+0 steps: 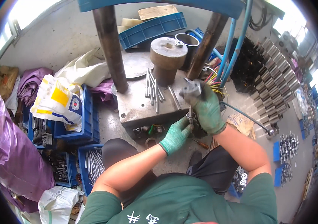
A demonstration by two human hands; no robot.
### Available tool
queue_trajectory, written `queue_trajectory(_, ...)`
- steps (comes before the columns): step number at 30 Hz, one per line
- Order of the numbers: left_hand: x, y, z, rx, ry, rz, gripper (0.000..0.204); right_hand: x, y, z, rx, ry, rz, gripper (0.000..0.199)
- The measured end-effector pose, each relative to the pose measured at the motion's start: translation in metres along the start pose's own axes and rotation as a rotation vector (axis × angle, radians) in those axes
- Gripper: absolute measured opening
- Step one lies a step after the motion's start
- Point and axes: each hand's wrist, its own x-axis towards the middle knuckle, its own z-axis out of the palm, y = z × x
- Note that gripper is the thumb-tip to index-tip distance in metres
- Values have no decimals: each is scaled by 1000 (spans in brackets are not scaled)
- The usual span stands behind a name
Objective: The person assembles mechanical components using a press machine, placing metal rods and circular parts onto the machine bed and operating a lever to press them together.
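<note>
Green-gloved left hand (176, 137) and right hand (210, 114) at a metal bed's (136, 109) front edge.
Near its right corner, the left hand pinches a slim shaft (190, 112); the right hand grips a blocky metal piece (192, 89) (blurred, kind unclear). Loose rods (151, 89) lie toward the front edge, a thick cylinder (166, 59) behind them.

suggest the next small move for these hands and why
Probably line the metal part up with the shaft: the left hand grips the shaft, and the right hand holds the part near its end, though blur hides whether the two touch.
</note>
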Motion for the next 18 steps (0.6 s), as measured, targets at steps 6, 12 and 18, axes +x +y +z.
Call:
queue_trajectory(6,-3,28,-4,-358,26,-287,31,152,-41,21,-944,-249,-399,64)
queue_trajectory(12,6,-6,-4,-328,-10,-384,26,232,-28,34,-1333,-403,-287,60)
queue_trajectory(18,7,-27,5,-389,-33,-529,23,257,-33,6,-1387,-299,-395,44)
